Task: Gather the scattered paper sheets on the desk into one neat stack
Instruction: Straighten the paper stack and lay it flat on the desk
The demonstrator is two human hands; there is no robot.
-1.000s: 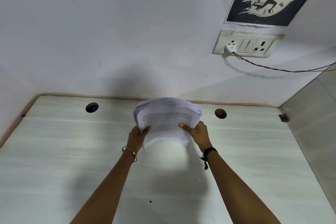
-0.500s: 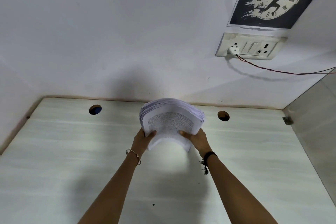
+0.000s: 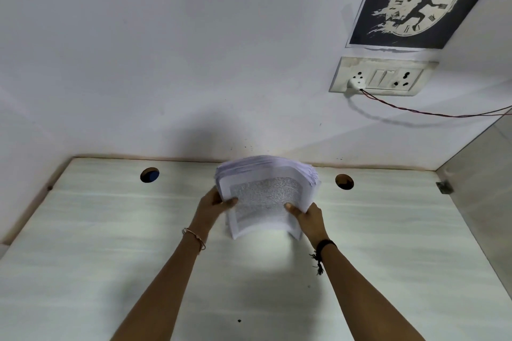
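A thick stack of white printed paper sheets [image 3: 266, 196] stood on edge above the pale wood-grain desk [image 3: 110, 230], near the back wall, bowed toward the camera. The left hand [image 3: 214, 203] gripped its left edge, thumb curled across the printed front page and fingers hidden behind. The right hand [image 3: 307, 217] gripped the lower right edge the same way, thumb on the front. Whether the stack's bottom edge touched the desk could not be told. A thin metal bangle [image 3: 195, 238] circled the left wrist; a black thread band [image 3: 322, 246] circled the right.

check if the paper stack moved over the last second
No, not noticeably: the paper stack keeps its place between the left hole and right hole, nearer the right; the whole view shifted instead.
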